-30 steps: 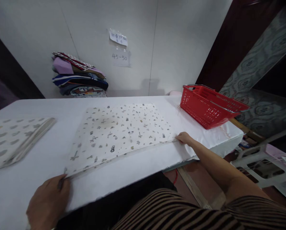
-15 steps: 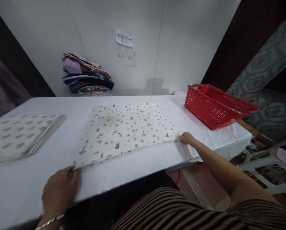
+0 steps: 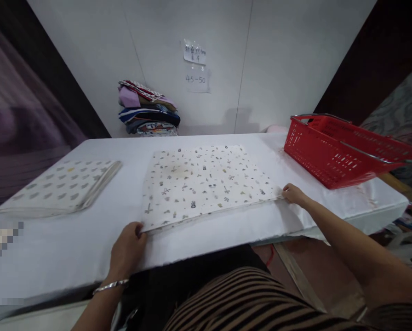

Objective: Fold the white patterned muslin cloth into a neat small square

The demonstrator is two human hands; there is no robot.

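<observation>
A white cloth [image 3: 206, 184] with a small grey and tan print lies flat, folded in layers, on the white-covered table [image 3: 206, 246]. My left hand [image 3: 128, 246], with a silver bracelet at the wrist, pinches its near left corner. At the near right corner, my right hand [image 3: 293, 194] is closed on the same cloth. Between the two hands the near edge runs fairly straight, with the layers showing along it. The fingertips are partly hidden at both corners.
A folded cloth with grey spots [image 3: 64, 186] lies at the left. At the right end stands a red plastic basket [image 3: 333, 151]. Stacked folded fabrics [image 3: 149, 110] rise at the back, against a wall with two paper signs [image 3: 195, 79].
The view has turned left, so everything sits further right in the picture. Both hands still hold the cloth's near corners, and the cloth looks much the same.
</observation>
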